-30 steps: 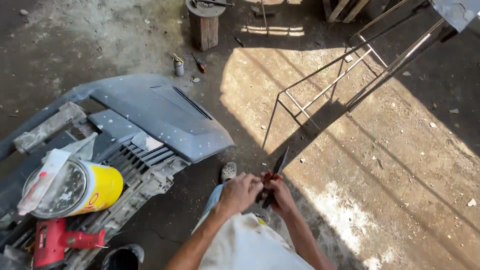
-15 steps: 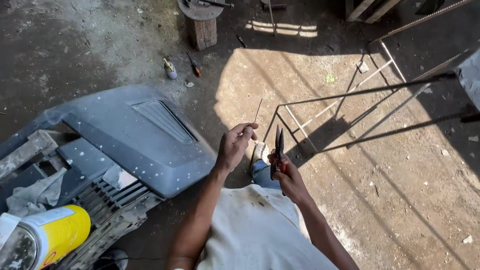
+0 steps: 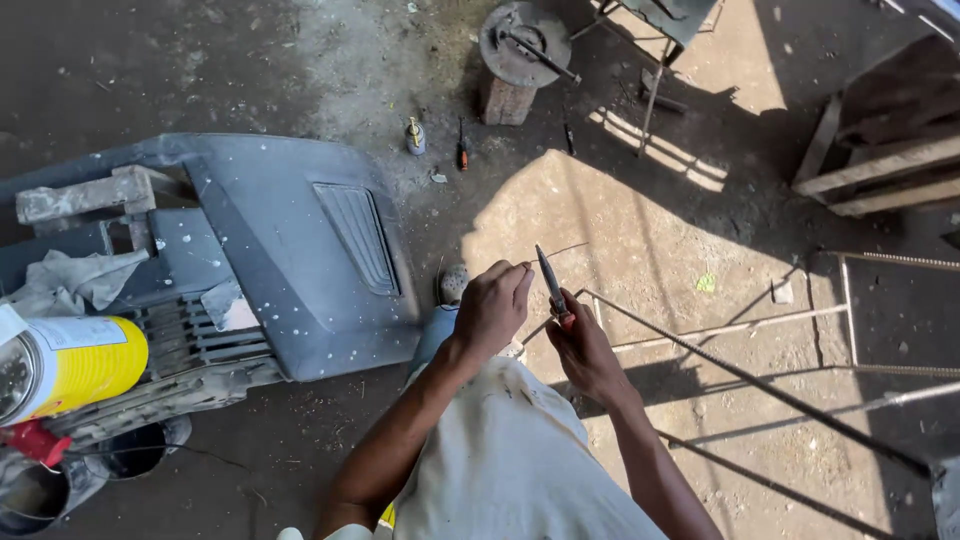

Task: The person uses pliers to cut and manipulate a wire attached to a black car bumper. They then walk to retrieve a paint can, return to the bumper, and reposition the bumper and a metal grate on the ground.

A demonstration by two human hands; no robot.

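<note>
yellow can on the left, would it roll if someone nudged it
Probably. The yellow can lies on its side atop the grey bumper panel, so its round wall could roll. The slatted grille beneath and the rag beside it may check it. Its weight cannot be told.

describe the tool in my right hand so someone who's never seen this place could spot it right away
Start at the big grey vehicle panel lying on the dirt floor, then look just right of it, where two hands meet above a rebar frame. The right hand grips slim pliers with red handles, dark pointed jaws aimed upward, beside the left hand.
</note>
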